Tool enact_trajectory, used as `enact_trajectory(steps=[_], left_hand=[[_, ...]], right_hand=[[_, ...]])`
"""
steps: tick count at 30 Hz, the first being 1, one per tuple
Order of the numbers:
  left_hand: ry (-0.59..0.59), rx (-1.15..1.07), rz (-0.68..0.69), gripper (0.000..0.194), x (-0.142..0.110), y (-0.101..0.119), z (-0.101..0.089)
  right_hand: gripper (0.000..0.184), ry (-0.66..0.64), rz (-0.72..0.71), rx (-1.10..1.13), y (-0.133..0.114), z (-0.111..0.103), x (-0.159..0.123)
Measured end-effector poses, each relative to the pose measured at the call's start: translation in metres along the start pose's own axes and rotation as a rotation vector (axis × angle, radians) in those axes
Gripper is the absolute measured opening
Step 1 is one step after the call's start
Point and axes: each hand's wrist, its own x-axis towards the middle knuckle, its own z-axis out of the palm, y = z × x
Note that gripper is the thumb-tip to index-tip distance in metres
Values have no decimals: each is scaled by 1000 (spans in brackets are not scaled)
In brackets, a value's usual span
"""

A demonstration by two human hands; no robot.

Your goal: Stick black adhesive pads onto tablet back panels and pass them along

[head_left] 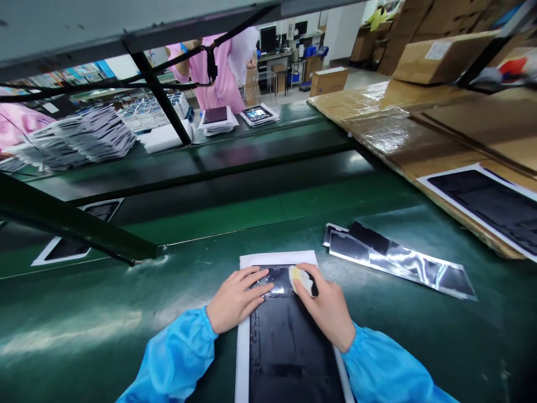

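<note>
Head view is looking down at 2 hands working at the near edge of a green conveyor bench (75, 313). A left hand (234, 299) is pressing flat on a glossy black panel (289, 350), its fingers (247, 278) spread apart, while a right hand (326, 308) is clamping its fingers around a pale yellow cloth pad (301, 280) against the panel's upper part. The panel is lying on a white backing sheet (242, 358), directly in front of the person.

A gritty or folded pad could be scratching that gloss, and hard pressure could be sliding the sheet out of line on the slick belt. Foil-faced strips (403, 263) are lying loosely just right of the right hand, so a blue sleeve (377, 364) swinging wide could be catching and creasing them.

Among the containers, a cardboard carton (440, 56) is sitting at the upper right and another carton (329, 81) is standing on the floor beyond; neither is showing its contents. Further off, a person in a pink smock (220, 84) is standing behind a far belt carrying stacked panels (84, 134).
</note>
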Motion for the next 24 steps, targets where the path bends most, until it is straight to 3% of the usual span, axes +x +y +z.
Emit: enact_trajectory(steps=[5, 12, 18, 24], left_hand=[[44, 12, -3, 27, -1, 2, 5], [58, 18, 14, 25, 0, 2, 2], [82, 44, 16, 28, 2, 3, 0], [80, 45, 16, 30, 1, 3, 3]], right_hand=[[21, -54, -131, -104, -20, 23, 13], [24, 59, 12, -194, 9, -12, 3], [25, -13, -54, -180, 1, -11, -6], [26, 76, -29, -176, 5, -17, -11]])
